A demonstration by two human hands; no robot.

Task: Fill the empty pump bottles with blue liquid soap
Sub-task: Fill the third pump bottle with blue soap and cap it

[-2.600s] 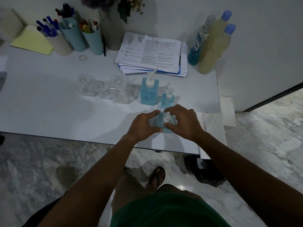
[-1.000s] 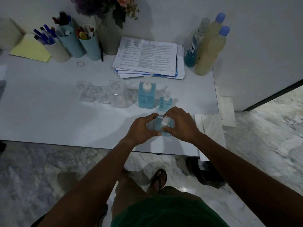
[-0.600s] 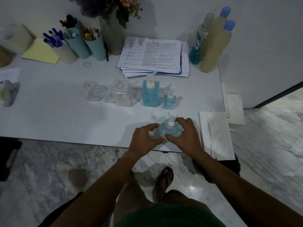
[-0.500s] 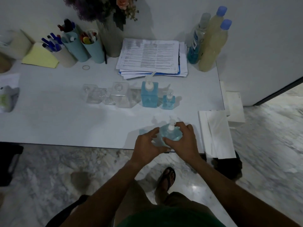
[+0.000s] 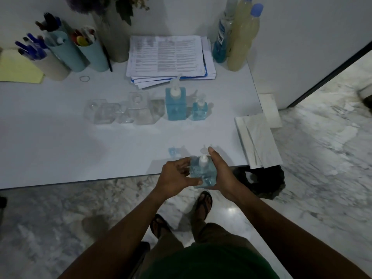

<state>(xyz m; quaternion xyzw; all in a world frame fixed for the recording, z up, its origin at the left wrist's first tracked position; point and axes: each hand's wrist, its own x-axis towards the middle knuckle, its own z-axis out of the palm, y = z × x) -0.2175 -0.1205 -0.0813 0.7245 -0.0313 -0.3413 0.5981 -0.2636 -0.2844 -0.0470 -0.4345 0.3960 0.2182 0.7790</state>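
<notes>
Two hands, left hand [image 5: 174, 176] and right hand [image 5: 222, 174], clasp the upright filled pump bottle [image 5: 203, 171] (fingers curled round it), the empty bottles [image 5: 120, 111] at eleven o'clock.

Paper stack [image 5: 167, 57] at tabletop [image 5: 60, 141] rear. Left of it: vase [image 5: 112, 37], pen cups [image 5: 80, 53], rubber band [image 5: 84, 78], yellow pad [image 5: 18, 67].

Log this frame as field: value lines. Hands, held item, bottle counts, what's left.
left hand: gripping the held bottle's left side
right hand: gripping its right side
held bottle: blue soap inside, pump on, at the table's near edge
filled bottles standing: large, small
empty bottles: clear cluster left of the filled ones, no pumps, exact count unclear
remaining: fill the empties
</notes>
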